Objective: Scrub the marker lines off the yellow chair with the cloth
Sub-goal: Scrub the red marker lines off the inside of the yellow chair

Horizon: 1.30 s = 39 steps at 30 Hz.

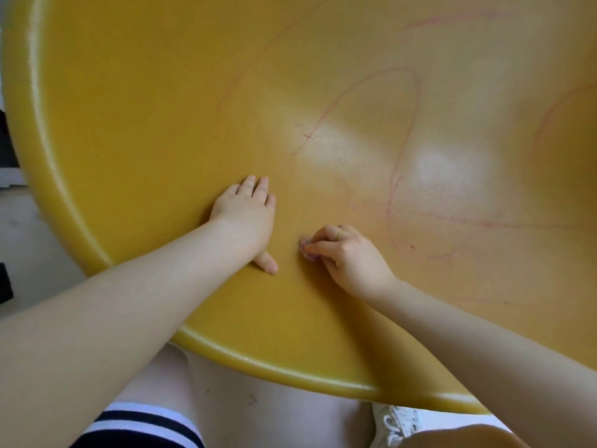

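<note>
The yellow chair (161, 124) fills most of the view, its curved seat facing me. Pink-red marker lines (413, 124) loop across its middle and right side, with a smeared patch (403, 215) right of my hands. My left hand (248, 215) lies flat on the seat, fingers together, thumb spread toward me. My right hand (345, 253), a ring on one finger, pinches a small crumpled pinkish cloth (306, 248) against the seat. Only an edge of the cloth shows under the fingertips.
The chair's rounded rim (290, 370) runs along the left and bottom. Below it is pale floor (258, 405), my knee, a striped dark-and-white garment (142, 425) and a white shoe (394, 421). Dark objects (5, 140) stand at the far left edge.
</note>
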{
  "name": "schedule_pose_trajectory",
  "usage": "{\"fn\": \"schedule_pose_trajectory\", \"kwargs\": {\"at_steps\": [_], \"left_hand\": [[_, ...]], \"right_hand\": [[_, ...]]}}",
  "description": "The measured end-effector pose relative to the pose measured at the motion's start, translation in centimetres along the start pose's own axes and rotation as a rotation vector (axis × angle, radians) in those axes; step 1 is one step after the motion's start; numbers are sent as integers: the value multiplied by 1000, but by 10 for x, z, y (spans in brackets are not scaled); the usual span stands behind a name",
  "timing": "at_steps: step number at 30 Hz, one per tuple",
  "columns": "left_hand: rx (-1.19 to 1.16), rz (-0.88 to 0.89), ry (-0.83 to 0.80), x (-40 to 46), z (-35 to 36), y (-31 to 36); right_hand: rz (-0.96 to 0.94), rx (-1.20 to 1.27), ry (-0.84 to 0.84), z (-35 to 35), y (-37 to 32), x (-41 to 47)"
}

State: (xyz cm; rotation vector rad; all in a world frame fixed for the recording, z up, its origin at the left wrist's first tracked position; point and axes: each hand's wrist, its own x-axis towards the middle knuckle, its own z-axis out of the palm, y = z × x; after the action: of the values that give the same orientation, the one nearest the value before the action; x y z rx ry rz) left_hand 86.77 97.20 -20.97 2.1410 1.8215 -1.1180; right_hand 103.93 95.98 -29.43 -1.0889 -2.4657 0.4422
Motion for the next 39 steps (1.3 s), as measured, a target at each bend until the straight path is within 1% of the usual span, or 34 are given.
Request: {"fn": "schedule_pose_trajectory", "kwargs": {"at_steps": [1,2,6,9,11,13,15,18,20,23,25,26,30,32,33,35,39], "left_hand": [[-3,1,-5,1,0,0],[-4,2,-9,1,0,1],[2,4,2,4,2,1],[-10,7,7,4,3,0],[-15,9,7,4,2,1],[-16,10,9,4,2,1],[-24,14,9,3,2,1],[-31,55,33,1,2,1],[-4,95,61,1,1,2],[21,121,68,0,2,3],[33,135,68,2,2,4],[35,147,72,2,3,4],[41,227,82,2,6,9],[23,260,56,0,6,12],[12,272,34,-1,6,13],[11,284,-5,-4,6,14],[23,282,-59,-8,6,15]], "right_hand": [[8,-51,17,3,11,8],[57,-84,50,4,24,18],[384,-85,179,-4,74,60],[520,-152,213,-9,86,79],[495,-159,187,-12,83,76],[360,-148,129,-16,76,59],[237,-88,66,-18,59,32],[122,29,-31,-16,18,-9],[36,49,-84,-14,2,-27],[-41,19,-79,-13,0,-26],[-32,5,-31,-10,7,-16],[1,-4,4,-8,14,-8],[316,-4,171,-2,41,30],[455,3,209,0,45,43],[488,1,216,1,43,45],[456,18,193,2,31,36],[313,224,34,3,-17,-13]]}}
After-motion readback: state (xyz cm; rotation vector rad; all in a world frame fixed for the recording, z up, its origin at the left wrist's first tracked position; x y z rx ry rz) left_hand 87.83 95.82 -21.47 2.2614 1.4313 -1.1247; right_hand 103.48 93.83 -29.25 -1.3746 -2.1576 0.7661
